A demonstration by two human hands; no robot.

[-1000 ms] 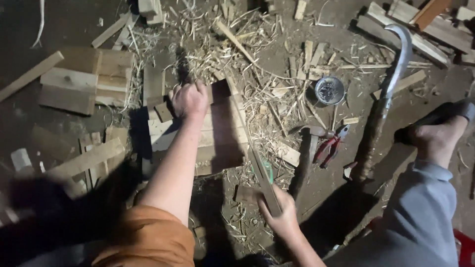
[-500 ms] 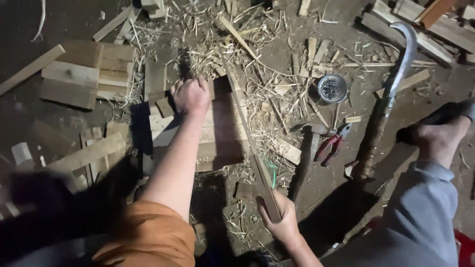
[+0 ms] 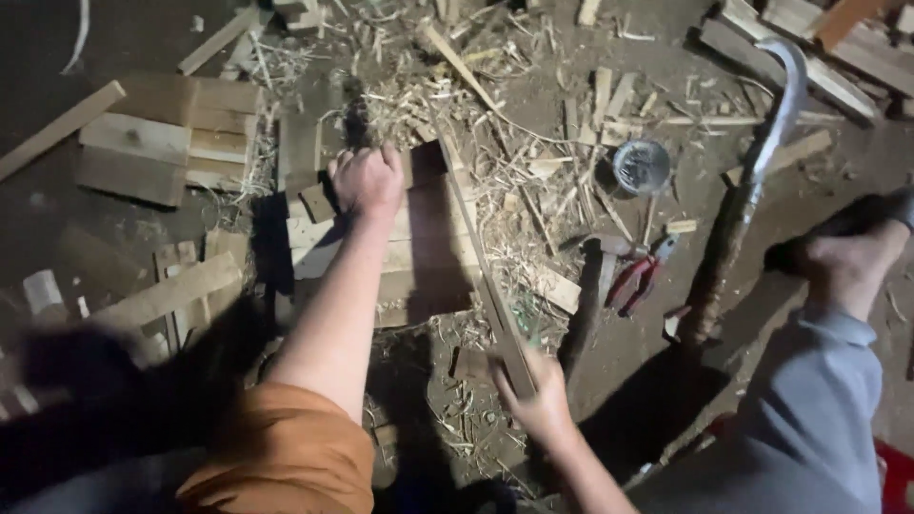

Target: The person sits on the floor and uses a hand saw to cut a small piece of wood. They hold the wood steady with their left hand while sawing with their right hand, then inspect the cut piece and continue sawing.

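Head view. Left hand [image 3: 367, 179] rests knuckles-up on the far edge of a slatted wooden block [image 3: 381, 238] on the dirt floor; fingers curled and pressed together over the top slat, holding it down. Right hand [image 3: 543, 405] grips the near end of a long thin slat [image 3: 476, 257], fingers wrapped shut around it. The slat runs away from the person, along the right edge of the block, tilted a little leftward at its far end; whether it touches the block along its length I cannot tell.

Handling judgement: the slat looks light, stiff along the grain but thin enough to snap or split if bent sideways; rough-sawn, so not slippery, splinters likely. Best held near one end, as now, with the block edge as support. The block looks heavier and stable, flat on the ground; a palm pressed on top suffices.

Surroundings: straw and wood offcuts all round. Red-handled pliers [image 3: 640, 278] and a hammer [image 3: 598, 276] lie just right of the slat. A round metal tin [image 3: 641, 165] sits beyond them. A curved blade on a wooden handle [image 3: 752, 181] lies further right. Stacked boards [image 3: 157, 143] lie left of the block. The person's foot [image 3: 843, 262] shows at right, grey trouser leg below it.
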